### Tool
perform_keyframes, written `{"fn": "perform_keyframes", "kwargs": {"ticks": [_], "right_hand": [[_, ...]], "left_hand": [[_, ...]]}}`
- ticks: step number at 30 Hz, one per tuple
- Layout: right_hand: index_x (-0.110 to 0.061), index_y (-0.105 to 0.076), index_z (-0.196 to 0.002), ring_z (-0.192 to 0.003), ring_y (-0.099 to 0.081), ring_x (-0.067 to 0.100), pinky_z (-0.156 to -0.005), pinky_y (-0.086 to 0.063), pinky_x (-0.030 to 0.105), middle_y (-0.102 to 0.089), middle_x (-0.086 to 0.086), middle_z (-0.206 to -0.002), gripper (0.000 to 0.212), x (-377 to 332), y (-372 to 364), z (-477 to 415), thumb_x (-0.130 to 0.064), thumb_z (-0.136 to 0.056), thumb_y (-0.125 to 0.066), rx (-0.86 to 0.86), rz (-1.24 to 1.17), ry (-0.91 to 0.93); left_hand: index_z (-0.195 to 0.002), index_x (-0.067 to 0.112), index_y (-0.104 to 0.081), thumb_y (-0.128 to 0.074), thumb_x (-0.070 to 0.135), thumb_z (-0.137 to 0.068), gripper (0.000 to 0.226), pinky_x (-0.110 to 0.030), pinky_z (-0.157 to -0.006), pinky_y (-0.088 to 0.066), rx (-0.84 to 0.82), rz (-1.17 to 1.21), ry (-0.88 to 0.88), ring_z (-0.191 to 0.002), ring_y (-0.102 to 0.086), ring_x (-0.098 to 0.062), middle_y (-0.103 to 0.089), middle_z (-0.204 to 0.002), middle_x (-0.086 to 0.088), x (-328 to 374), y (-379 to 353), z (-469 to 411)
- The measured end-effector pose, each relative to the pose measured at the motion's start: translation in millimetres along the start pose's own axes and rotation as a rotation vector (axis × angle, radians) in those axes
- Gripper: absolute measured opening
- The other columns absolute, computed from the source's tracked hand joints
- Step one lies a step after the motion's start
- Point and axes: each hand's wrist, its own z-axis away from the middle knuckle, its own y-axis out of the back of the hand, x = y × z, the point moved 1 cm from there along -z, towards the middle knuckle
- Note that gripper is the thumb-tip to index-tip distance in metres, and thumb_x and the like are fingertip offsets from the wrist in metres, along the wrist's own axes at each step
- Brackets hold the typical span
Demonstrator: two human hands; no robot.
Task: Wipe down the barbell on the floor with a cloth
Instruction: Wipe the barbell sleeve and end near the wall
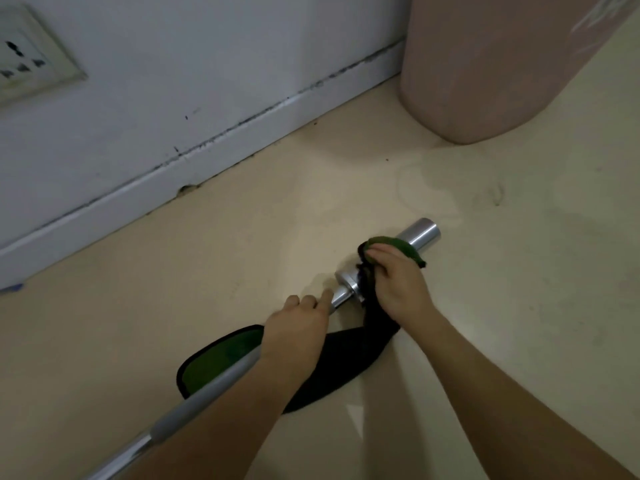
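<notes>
Steel barbell (420,233), far sleeve under wipe.
Heavy, slick: left hand (298,327) curls over the shaft, right hand (398,284) grips limp cloth (343,358) round the sleeve.

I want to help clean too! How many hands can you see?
2. The left hand holds the bar beside its collar; the right hand grips the cloth around the bar's end.

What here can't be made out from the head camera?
Head view only.
Barbell: near end runs off the bottom edge.
Its sleeve middle: covered by cloth and right hand.
Left hand: palm side hidden under its own back.
Pink bin: top cut by the upper edge.
</notes>
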Motion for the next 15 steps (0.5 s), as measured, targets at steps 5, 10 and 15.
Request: {"fn": "perform_keyframes", "kwargs": {"ticks": [5,10,15], "right_hand": [[-0.018,-0.055,-0.13,-0.122,-0.051,0.023,-0.105,-0.038,0.034,-0.05,-0.002,-0.14,0.052,19,19,11,-0.011,-0.081,-0.038,-0.171,0.125,0.259],[-0.009,-0.065,-0.116,-0.119,-0.052,0.024,-0.101,-0.032,0.022,-0.057,0.006,-0.131,0.051,25,24,-28,-0.025,-0.081,-0.031,0.107,0.014,-0.094],[-0.019,-0.061,-0.121,-0.114,-0.055,0.018,-0.093,-0.047,0.032,-0.054,-0.005,-0.134,0.048,9,1,11,-0.019,-0.08,-0.038,-0.138,-0.016,0.242]], "left_hand": [[-0.145,0.027,-0.018,-0.052,0.006,-0.084,0.073,-0.031,-0.063,-0.039,-0.044,-0.01,0.025,-0.1,-0.051,-0.025,-0.054,-0.114,-0.004,4,7,-4],[-0.144,0.03,-0.013,-0.052,0.013,-0.085,0.073,-0.031,-0.068,-0.041,0.045,0.119,0.028,-0.106,-0.047,-0.019,-0.043,-0.128,0.003,11,12,-10],[-0.142,0.026,-0.023,-0.043,0.037,-0.093,0.054,-0.031,-0.08,-0.045,0.136,0.286,0.009,-0.111,-0.048,-0.018,-0.038,-0.136,0.003,31,15,-37]]}}
